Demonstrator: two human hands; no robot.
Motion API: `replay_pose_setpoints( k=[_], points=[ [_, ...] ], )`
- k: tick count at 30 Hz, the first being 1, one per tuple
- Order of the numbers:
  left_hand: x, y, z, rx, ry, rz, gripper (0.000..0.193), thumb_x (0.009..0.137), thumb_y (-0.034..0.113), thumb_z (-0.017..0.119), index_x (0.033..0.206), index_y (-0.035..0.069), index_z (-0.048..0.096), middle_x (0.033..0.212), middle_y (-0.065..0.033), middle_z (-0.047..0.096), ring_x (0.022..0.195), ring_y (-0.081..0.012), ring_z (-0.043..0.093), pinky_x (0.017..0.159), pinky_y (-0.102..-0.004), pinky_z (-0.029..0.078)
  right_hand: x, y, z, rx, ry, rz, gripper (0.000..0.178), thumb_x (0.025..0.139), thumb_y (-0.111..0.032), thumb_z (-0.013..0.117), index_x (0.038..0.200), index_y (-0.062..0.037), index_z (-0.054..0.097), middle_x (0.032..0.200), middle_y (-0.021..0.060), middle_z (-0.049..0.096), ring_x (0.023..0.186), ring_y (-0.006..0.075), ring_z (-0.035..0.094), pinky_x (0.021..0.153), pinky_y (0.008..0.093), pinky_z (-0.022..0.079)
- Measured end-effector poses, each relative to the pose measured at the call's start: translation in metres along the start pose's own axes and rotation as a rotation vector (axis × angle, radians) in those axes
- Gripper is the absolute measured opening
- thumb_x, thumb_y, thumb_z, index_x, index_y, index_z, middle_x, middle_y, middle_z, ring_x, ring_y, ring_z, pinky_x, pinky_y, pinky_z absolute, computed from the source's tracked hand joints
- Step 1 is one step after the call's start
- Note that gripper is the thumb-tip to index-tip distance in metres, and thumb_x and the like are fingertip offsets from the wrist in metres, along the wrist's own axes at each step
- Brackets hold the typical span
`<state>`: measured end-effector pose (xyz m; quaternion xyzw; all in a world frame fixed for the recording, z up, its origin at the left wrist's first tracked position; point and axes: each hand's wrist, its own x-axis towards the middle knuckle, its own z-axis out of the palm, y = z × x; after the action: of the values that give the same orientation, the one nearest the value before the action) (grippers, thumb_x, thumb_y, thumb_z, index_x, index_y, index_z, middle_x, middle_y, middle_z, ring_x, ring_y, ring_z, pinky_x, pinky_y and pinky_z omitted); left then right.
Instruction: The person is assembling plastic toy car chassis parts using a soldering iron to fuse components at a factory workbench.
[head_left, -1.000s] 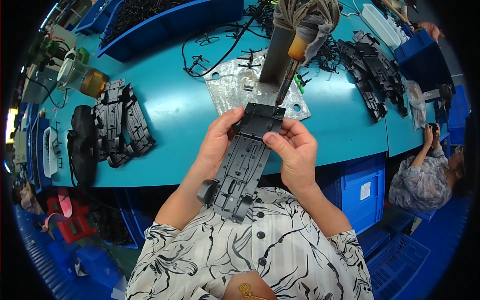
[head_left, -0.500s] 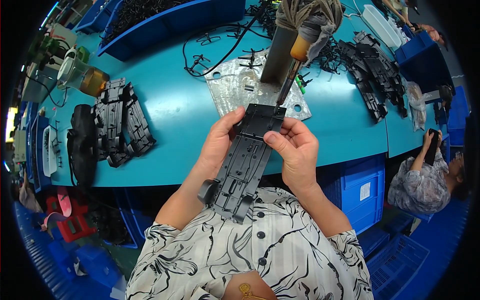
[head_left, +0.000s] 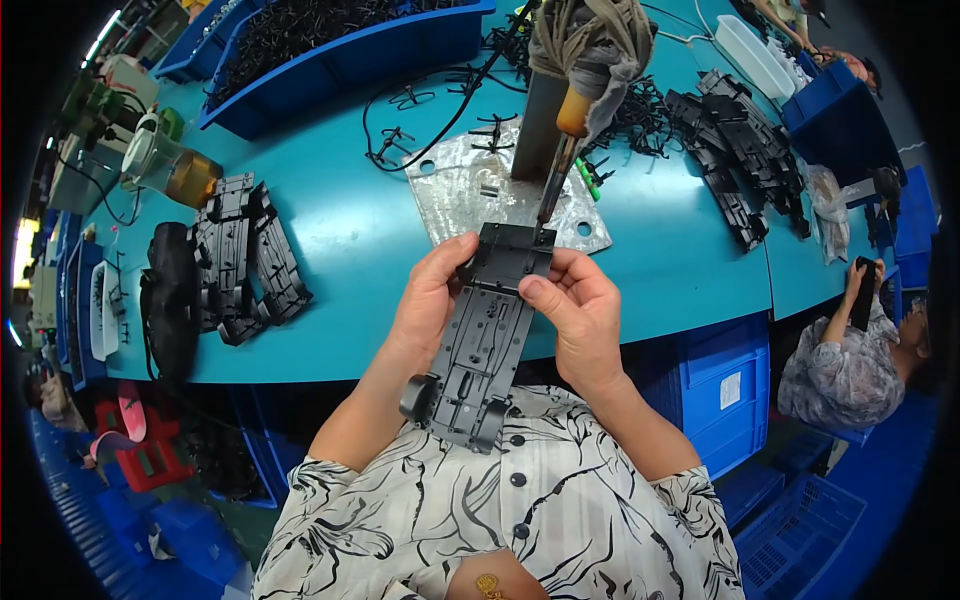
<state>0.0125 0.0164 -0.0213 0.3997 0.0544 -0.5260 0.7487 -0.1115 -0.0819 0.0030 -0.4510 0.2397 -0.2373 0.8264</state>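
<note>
Both my hands hold a long black plastic chassis (head_left: 478,340), which looks like the underside of a toy car with wheel arches. My left hand (head_left: 428,305) grips its left edge near the far end. On the opposite edge, my right hand (head_left: 578,318) closes with the thumb on top and the fingers beneath. A soldering iron (head_left: 567,135) with an orange handle, bound in cloth to an upright metal post (head_left: 537,125), points down at the chassis's far right corner. Whether its tip touches the plastic I cannot tell. The post stands on a scratched metal plate (head_left: 465,180).
More black chassis lie on the teal table (head_left: 350,300) at left (head_left: 250,260) and right (head_left: 740,150). A blue bin (head_left: 350,75) of small black parts stands behind. A jar of amber liquid (head_left: 190,178) is at left. A person (head_left: 845,350) sits at right.
My hands and the chassis have shifted slightly left and toward me. The chassis's far right corner has drawn down along the iron's tip. The whole view has also shifted slightly.
</note>
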Motion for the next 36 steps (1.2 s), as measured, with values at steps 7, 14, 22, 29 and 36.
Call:
replay_pose_setpoints(
  k=[7,14,22,29,36],
  points=[
    [-0.007,-0.004,-0.001,0.114,0.060,0.075,0.019,0.088,0.021,0.056,0.095,0.004,0.060,0.089,-0.0034,0.061,0.079,-0.0114,0.058,0.072,-0.0257,0.050,-0.011,0.008,-0.007,0.022,0.011,0.026,0.028,0.084,-0.008,0.064,0.109,0.0014,0.056,0.095,0.0040,0.061,0.083,0.0085,0.056,0.074,0.0209,0.044],
    [-0.001,0.012,-0.018,0.340,0.072,0.247,0.009,0.083,0.012,0.057,0.086,0.004,0.059,0.085,-0.0006,0.057,0.084,-0.0108,0.053,0.079,-0.0253,0.042,-0.008,0.015,0.000,0.030,0.007,0.108,0.032,0.082,-0.017,0.067,0.108,-0.0003,0.056,0.086,0.0027,0.060,0.075,0.0086,0.056,0.062,0.0222,0.045],
    [-0.045,0.012,-0.011,0.610,0.167,0.336,0.008,0.084,0.013,0.053,0.082,0.005,0.053,0.076,0.0038,0.047,0.071,-0.0062,0.044,0.066,-0.0226,0.037,-0.016,0.054,0.010,0.028,-0.032,0.122,0.023,0.089,-0.022,0.060,0.078,-0.0057,0.049,0.066,-0.0010,0.050,0.057,0.0062,0.049,0.046,0.0227,0.041],
    [-0.059,-0.003,-0.016,0.659,0.075,0.293,0.008,0.086,0.014,0.054,0.081,0.006,0.054,0.074,0.0024,0.054,0.069,-0.0053,0.050,0.064,-0.0194,0.041,-0.044,0.056,0.004,-0.031,0.015,0.022,0.027,0.092,-0.018,0.056,0.073,-0.0058,0.042,0.061,-0.0027,0.043,0.051,0.0043,0.044,0.041,0.0221,0.037],
    [-0.062,-0.020,-0.006,0.559,0.107,0.340,0.011,0.086,0.008,0.057,0.076,0.008,0.052,0.071,0.0012,0.056,0.064,-0.0047,0.050,0.060,-0.0177,0.042,-0.048,0.070,0.000,-0.149,0.086,-0.188,0.027,0.086,-0.016,0.058,0.071,-0.0002,0.042,0.060,0.0025,0.040,0.060,0.0092,0.035,0.053,0.0297,0.034]
  ],
)
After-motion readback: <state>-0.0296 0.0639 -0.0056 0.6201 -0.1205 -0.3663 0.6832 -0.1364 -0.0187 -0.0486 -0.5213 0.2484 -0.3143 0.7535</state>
